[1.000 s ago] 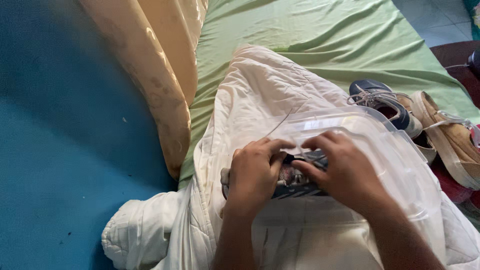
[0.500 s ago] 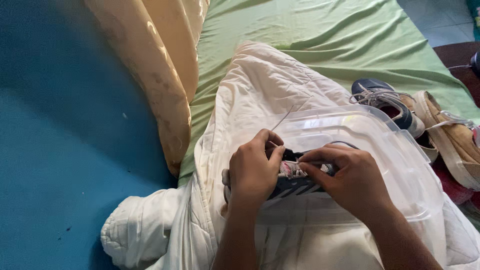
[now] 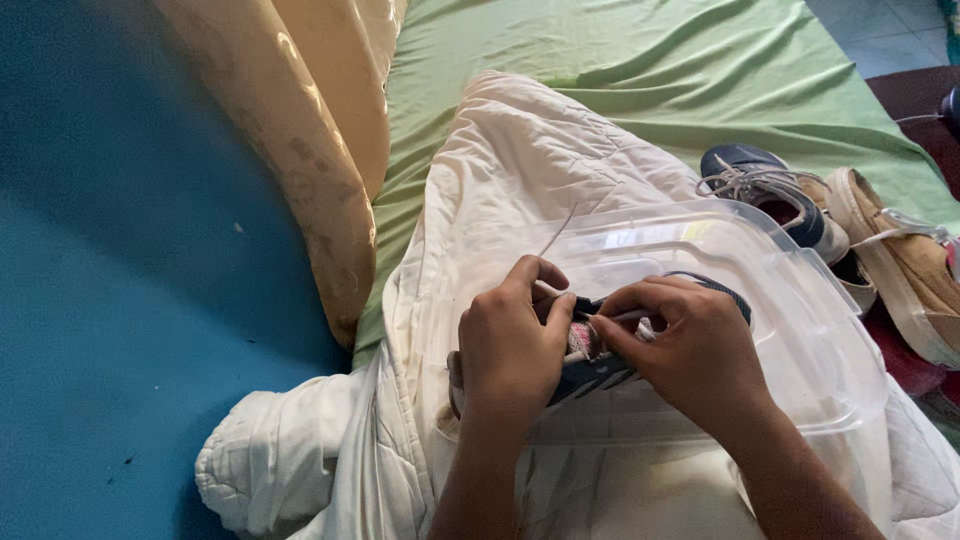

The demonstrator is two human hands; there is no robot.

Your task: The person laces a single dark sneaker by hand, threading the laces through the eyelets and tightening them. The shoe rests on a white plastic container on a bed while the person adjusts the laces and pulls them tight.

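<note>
shoe (image 3: 600,365) rests on a clear plastic lid (image 3: 790,330) laid over a white quilt (image 3: 520,170) on the bed, its long axis running left to right across the person's lap, toe end toward the right. both hands sit directly on top of it, equally near. the left hand (image 3: 510,345) is closed, pinching a pale lace (image 3: 556,232) that rises up and away from the shoe. the right hand (image 3: 695,350) is closed too, fingertips pinching the lacing at the shoe's middle. two more shoes (image 3: 800,205) lie well apart at the right, on the green sheet (image 3: 620,70).
</note>
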